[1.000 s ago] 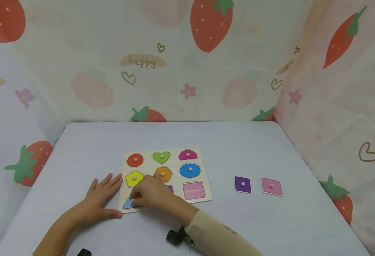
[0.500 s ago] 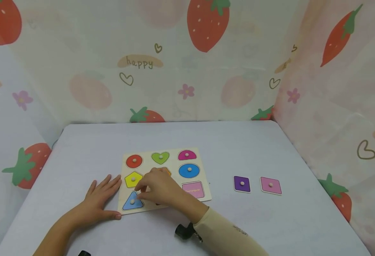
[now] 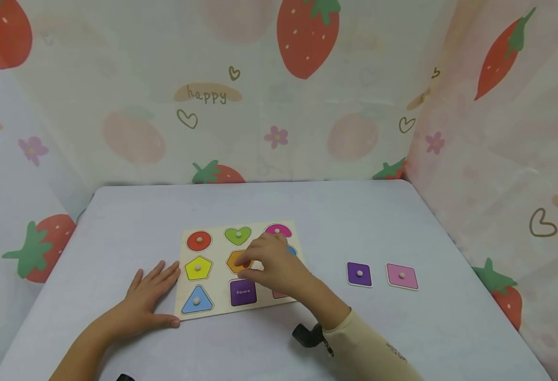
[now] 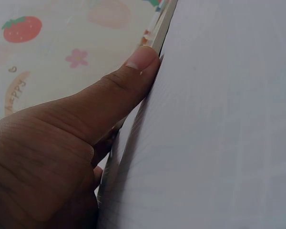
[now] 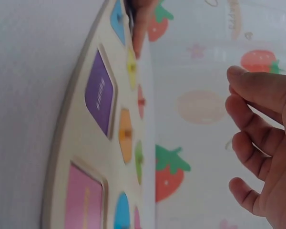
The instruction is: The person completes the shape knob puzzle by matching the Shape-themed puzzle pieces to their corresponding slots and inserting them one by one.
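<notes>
A wooden shape puzzle board (image 3: 262, 307) lies on the table. In it sit a red circle (image 3: 199, 241), green heart (image 3: 238, 235), yellow pentagon (image 3: 198, 268), orange hexagon (image 3: 235, 260) and blue triangle (image 3: 196, 300). The purple square recess (image 3: 243, 292) has no piece in it. My left hand (image 3: 150, 296) lies flat beside the board, its thumb (image 4: 133, 71) pressed against the board's edge (image 4: 163, 26). My right hand (image 3: 246, 267) hovers over the board by the hexagon; its fingers (image 5: 257, 138) are loosely curled and hold nothing. It hides most of the blue circle and the pink recess (image 5: 83, 200).
A loose purple piece (image 3: 359, 274) and a loose pink piece (image 3: 402, 276), each with a knob, lie on the table right of the board. Strawberry-print cloth walls (image 3: 279, 106) close in the back and both sides. A black wrist camera mount (image 3: 307, 334) sits at my right wrist.
My right hand has left the blue triangle in its recess and moved right and away, to above the orange hexagon, uncovering the purple recess. The left hand has stayed put.
</notes>
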